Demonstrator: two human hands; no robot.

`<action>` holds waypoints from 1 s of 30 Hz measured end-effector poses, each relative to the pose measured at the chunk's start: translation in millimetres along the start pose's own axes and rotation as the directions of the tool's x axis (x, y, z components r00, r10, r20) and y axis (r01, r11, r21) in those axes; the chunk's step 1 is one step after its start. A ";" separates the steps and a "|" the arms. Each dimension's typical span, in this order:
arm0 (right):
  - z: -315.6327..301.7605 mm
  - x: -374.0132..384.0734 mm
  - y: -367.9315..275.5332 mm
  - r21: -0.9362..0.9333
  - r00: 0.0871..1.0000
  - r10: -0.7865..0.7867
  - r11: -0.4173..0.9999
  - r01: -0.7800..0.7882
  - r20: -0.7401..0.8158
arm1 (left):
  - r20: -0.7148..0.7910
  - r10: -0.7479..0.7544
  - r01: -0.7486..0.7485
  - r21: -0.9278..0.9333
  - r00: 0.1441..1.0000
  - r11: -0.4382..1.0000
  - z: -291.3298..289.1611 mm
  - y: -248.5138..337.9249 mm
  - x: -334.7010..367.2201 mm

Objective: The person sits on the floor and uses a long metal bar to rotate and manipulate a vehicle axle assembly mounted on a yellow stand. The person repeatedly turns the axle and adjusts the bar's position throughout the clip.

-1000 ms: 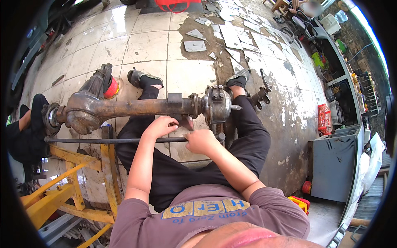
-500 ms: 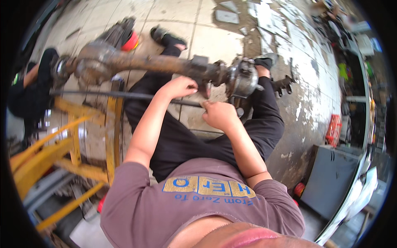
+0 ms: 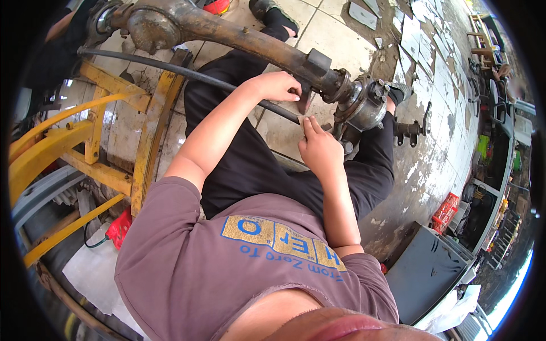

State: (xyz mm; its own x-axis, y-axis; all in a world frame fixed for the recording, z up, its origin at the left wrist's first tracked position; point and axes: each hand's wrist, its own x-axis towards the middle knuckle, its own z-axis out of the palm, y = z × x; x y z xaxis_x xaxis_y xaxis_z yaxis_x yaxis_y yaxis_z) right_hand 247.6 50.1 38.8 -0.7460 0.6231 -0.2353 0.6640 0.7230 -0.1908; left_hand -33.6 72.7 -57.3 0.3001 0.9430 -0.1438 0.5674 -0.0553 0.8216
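A rusty vehicle axle housing (image 3: 239, 42) runs across the top, its round wheel-end hub (image 3: 365, 105) at the right. Below it slants a long black rod (image 3: 170, 67), its right end reaching close to the hub. My left hand (image 3: 277, 87) is bent over the rod just under the axle housing, thumb and fingers curled together; whatever may be between them is hidden. At the rod's right end is my right hand (image 3: 321, 148), index and middle fingers extended onto it, the other fingers folded. The exact contact there is partly covered by the fingertips.
A yellow metal frame (image 3: 108, 173) stands on the left, beside another person's dark-clothed leg (image 3: 48, 71). Broken tiles (image 3: 412, 37) lie at the far right. A grey cabinet (image 3: 424, 273) and a red crate (image 3: 445, 212) are on the right. My legs straddle the work.
The view has shifted, so the axle and rod appear higher and farther right. My right index and middle fingers now point more upward at the rod's end. The left hand stays curled.
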 end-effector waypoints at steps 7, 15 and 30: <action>1.8 -21.2 -3.1 0.026 0.996 0.063 0.998 -0.062 -0.061 | 0.003 -0.006 0.006 -0.006 1.000 1.000 1.6 -0.3 -0.8; 1.2 -29.1 11.3 0.042 0.993 0.090 0.995 -0.087 -0.081 | 0.042 -0.027 0.027 0.010 0.999 1.000 -0.9 1.2 -2.7; 4.5 -25.9 12.0 0.001 0.992 0.120 0.993 -0.120 -0.049 | 0.203 -0.192 0.181 0.072 0.960 0.981 0.2 -2.2 -3.0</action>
State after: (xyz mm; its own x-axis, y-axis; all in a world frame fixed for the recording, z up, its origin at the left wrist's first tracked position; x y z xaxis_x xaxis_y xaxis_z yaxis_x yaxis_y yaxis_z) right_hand 275.1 41.3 38.3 -0.6628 0.7188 -0.2098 0.7485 0.6429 -0.1625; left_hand -35.6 70.0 -58.8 0.3348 0.8495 -0.4077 0.6660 0.0928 0.7402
